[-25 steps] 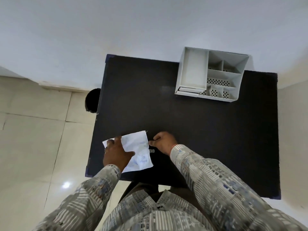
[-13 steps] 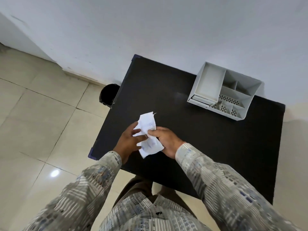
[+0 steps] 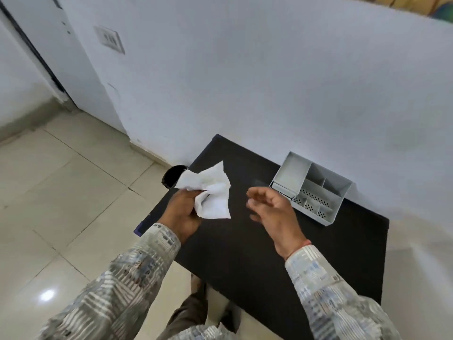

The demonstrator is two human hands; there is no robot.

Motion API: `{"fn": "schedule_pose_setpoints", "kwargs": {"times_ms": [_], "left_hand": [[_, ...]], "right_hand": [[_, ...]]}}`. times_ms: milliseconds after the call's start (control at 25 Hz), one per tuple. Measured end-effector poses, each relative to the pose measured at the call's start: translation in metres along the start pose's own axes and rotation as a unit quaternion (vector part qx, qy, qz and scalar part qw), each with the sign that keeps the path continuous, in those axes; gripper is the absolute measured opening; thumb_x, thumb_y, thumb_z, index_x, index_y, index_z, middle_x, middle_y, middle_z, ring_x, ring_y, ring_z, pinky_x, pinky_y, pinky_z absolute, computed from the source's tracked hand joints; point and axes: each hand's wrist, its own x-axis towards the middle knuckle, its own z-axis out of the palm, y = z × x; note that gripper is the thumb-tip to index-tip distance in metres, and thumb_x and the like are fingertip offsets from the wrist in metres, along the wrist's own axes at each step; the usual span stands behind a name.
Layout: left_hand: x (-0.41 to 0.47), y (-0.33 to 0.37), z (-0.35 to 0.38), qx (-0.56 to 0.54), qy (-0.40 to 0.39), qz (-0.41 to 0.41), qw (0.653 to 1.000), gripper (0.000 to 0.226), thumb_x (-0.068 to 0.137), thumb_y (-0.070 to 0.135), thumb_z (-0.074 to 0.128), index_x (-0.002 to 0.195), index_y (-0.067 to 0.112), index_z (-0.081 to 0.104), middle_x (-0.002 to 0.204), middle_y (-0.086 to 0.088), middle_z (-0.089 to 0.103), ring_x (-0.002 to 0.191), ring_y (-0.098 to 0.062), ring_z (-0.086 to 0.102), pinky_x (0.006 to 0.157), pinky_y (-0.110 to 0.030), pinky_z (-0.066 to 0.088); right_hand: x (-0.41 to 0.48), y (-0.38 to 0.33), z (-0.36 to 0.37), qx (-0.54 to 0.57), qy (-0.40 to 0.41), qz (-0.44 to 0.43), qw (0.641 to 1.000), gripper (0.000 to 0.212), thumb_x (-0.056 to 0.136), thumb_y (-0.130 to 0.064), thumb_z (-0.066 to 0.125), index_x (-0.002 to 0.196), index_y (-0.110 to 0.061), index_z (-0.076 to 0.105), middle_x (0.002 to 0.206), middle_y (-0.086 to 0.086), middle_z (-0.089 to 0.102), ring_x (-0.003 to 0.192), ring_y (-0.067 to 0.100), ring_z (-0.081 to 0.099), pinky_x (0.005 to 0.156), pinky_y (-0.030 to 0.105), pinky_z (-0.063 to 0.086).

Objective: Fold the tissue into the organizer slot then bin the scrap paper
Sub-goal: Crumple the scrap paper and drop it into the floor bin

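My left hand (image 3: 183,210) grips a crumpled white scrap paper (image 3: 212,192) and holds it above the left part of the black table (image 3: 257,253). My right hand (image 3: 272,209) hovers over the table's middle, fingers apart and empty, a short way from the paper. A grey organizer (image 3: 312,188) with several compartments stands at the table's far right, against the wall. A black bin (image 3: 173,175) sits on the floor just past the table's left edge, partly hidden behind the paper.
A white wall runs behind the table, with a switch plate (image 3: 109,39) high on the left. Beige floor tiles (image 3: 61,204) spread to the left. My legs show below the table's near edge.
The paper went from flat on the table to crumpled and lifted. My right hand let go of it and drew away to the right; my left hand carries it toward the bin. The view tilted up.
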Motion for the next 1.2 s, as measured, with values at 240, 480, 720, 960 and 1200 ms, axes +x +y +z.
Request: {"fn": "schedule_pose_setpoints", "kwargs": {"times_ms": [240,480,720,960,1200], "left_hand": [[-0.077,-0.001,-0.008,0.157,-0.002,0.013,0.988,0.019,0.109,0.006,0.050,0.105,0.002,0.068,0.095,-0.016,0.074,0.090,-0.027,0.070,0.080,-0.039,0.060],[-0.133,0.012,-0.032,0.230,0.024,0.094,0.968,0.036,0.096,0.017,0.075,0.131,0.018,0.065,0.119,-0.012,0.076,0.104,-0.028,0.078,0.086,-0.044,0.068],[-0.140,0.089,-0.096,0.173,0.048,0.128,0.975,0.023,0.097,0.019,0.074,0.118,0.009,0.074,0.097,-0.013,0.084,0.085,-0.028,0.082,0.075,-0.036,0.066],[-0.131,0.217,-0.195,0.197,0.041,0.161,0.966,0.019,0.100,0.018,0.069,0.115,0.010,0.076,0.094,-0.016,0.084,0.080,-0.031,0.081,0.070,-0.040,0.063],[-0.102,0.290,-0.250,0.275,0.006,0.156,0.949,0.017,0.098,0.018,0.069,0.106,0.009,0.081,0.085,-0.021,0.082,0.066,-0.028,0.075,0.062,-0.038,0.056]], "right_hand": [[-0.044,-0.008,0.047,-0.039,-0.136,-0.057,0.988,0.038,0.084,-0.033,0.084,0.120,-0.034,0.073,0.118,-0.008,0.078,0.113,0.012,0.073,0.096,0.038,0.060],[-0.047,-0.026,0.095,-0.217,-0.022,-0.152,0.964,0.039,0.088,-0.035,0.082,0.124,-0.026,0.071,0.123,-0.008,0.071,0.113,0.011,0.070,0.096,0.027,0.061],[-0.053,-0.067,0.197,-0.272,-0.010,-0.287,0.918,0.037,0.090,-0.024,0.081,0.124,-0.027,0.067,0.124,-0.018,0.061,0.115,0.001,0.061,0.097,0.008,0.047],[-0.054,-0.110,0.336,-0.185,-0.071,-0.280,0.939,0.032,0.103,-0.042,0.060,0.134,-0.036,0.065,0.134,-0.022,0.066,0.124,0.002,0.063,0.106,0.028,0.056],[-0.042,-0.124,0.408,-0.264,0.006,-0.303,0.916,0.039,0.094,-0.046,0.071,0.133,-0.041,0.070,0.119,-0.021,0.071,0.113,-0.001,0.062,0.100,0.020,0.052]]}}
